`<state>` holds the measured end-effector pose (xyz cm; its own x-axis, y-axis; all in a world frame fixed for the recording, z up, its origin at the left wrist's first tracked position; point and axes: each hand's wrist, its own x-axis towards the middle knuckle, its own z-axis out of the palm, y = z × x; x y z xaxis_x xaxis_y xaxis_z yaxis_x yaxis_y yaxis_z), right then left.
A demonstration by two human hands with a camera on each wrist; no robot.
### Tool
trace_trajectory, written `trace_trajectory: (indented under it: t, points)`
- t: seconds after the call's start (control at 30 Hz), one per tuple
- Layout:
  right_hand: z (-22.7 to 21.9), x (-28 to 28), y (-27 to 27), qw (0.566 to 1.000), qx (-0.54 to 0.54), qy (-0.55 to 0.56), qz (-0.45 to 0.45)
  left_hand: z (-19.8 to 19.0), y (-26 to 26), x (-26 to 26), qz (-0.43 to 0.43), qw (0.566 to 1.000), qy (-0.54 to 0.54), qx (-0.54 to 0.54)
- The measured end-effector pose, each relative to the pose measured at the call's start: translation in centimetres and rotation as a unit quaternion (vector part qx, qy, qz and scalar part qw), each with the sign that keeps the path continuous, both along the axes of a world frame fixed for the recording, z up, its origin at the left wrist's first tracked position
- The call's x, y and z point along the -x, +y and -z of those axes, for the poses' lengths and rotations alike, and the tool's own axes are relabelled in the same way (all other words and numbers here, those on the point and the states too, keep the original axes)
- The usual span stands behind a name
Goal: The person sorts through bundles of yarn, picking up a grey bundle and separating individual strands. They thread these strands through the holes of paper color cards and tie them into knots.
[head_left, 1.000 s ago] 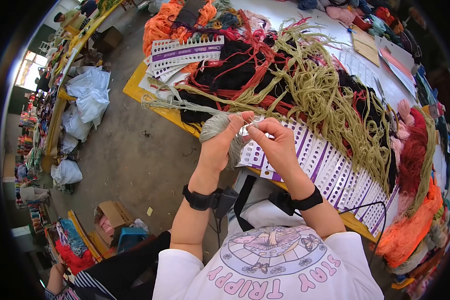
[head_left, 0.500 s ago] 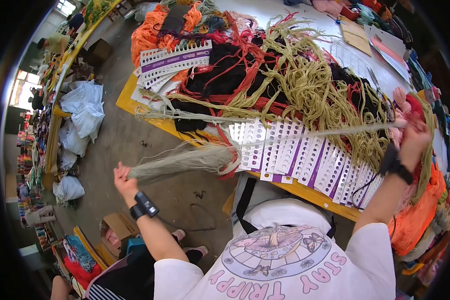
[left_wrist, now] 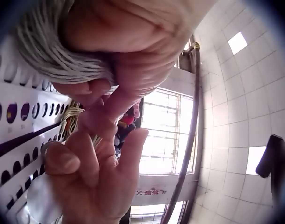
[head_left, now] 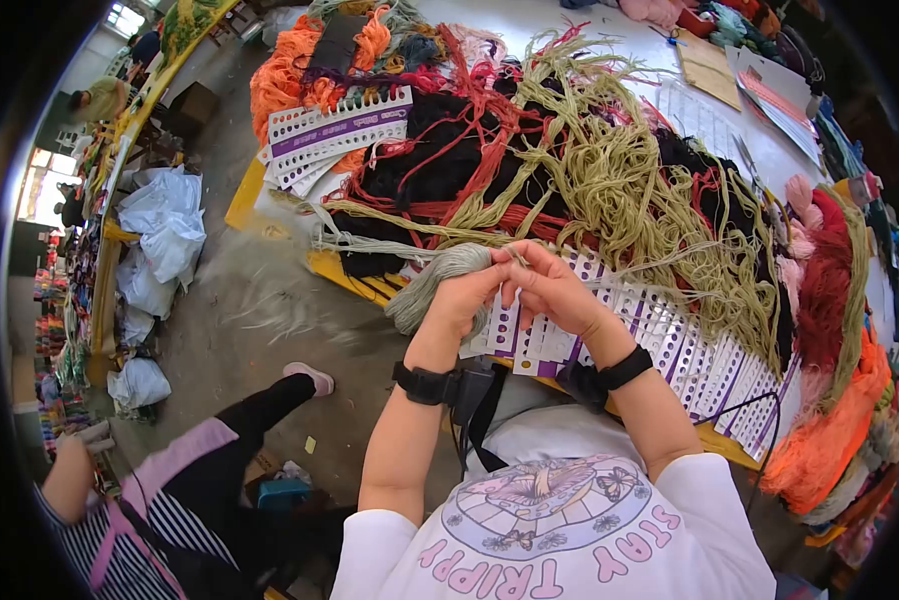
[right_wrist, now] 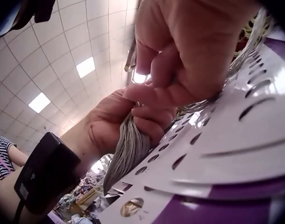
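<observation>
A grey-green yarn skein [head_left: 440, 285] is gathered in my left hand [head_left: 465, 300], which grips it with the strands looped over the back of the fingers. In the left wrist view the skein [left_wrist: 53, 51] wraps close round that hand. My right hand [head_left: 560, 295] meets the left fingertips, its fingers curled and pinching at the yarn there. The right wrist view shows the right hand [right_wrist: 189, 56] over the left hand [right_wrist: 107, 116], with the skein's end [right_wrist: 128, 149] hanging below. Loose strands [head_left: 285, 290] blur in the air to the left.
White and purple punched cards [head_left: 610, 310] line the table's yellow edge [head_left: 355, 275]. Behind them lies a heap of olive yarn [head_left: 610, 180] with black and red. Orange yarn [head_left: 830, 440] hangs at right. Scissors [head_left: 748, 155] lie near papers. Another person [head_left: 160, 500] stands lower left.
The hands were together, then spread wide with the skein stretched between them, and are now together again over the table edge. The other person shows more at lower left.
</observation>
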<state>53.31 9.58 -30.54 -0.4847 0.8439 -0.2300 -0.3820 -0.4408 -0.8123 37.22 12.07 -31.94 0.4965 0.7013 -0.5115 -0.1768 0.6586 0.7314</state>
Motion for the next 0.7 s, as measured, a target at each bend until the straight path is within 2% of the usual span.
trace_trajectory:
  t: [0.1,0.13,0.2,0.23,0.3,0.4,0.43,0.5,0.53,0.6,0.7]
  points:
    - [0.2,0.6,0.1,0.970,-0.071,-0.204,0.111,-0.1,-0.3,-1.3,-0.104,0.991,0.067,-0.045]
    - [-0.4,0.6,0.1,0.910,-0.117,-0.381,0.114,0.4,-0.4,-1.3,-0.099,0.979,0.139,-0.107]
    - [1.3,0.5,0.3,0.894,-0.160,-0.388,0.157,1.4,-0.5,-1.1,-0.083,0.929,0.280,-0.229]
    - [1.4,0.5,0.4,0.884,-0.182,-0.392,0.178,1.4,-0.5,-1.1,-0.080,0.922,0.292,-0.242]
    - [1.4,0.6,0.2,0.899,-0.158,-0.364,0.184,1.4,-0.6,-1.2,-0.074,0.907,0.317,-0.268]
    - [0.8,0.5,0.2,0.910,-0.136,-0.355,0.168,1.2,-0.6,-1.3,-0.103,0.926,0.267,-0.247]
    - [0.8,0.4,0.2,0.911,-0.130,-0.358,0.159,1.1,-0.6,-1.4,-0.090,0.918,0.292,-0.253]
    - [1.0,0.4,0.2,0.890,-0.151,-0.387,0.188,0.9,-0.5,-1.4,-0.065,0.900,0.341,-0.265]
    - [1.2,0.5,0.2,0.879,-0.163,-0.400,0.202,1.2,-0.4,-1.4,-0.089,0.887,0.344,-0.294]
    - [1.9,0.5,0.3,0.888,-0.145,-0.363,0.242,2.1,-0.2,-2.0,-0.135,0.859,0.349,-0.350]
    - [2.0,0.5,0.5,0.908,-0.099,-0.311,0.262,1.8,0.5,-2.8,-0.058,0.800,0.426,-0.418]
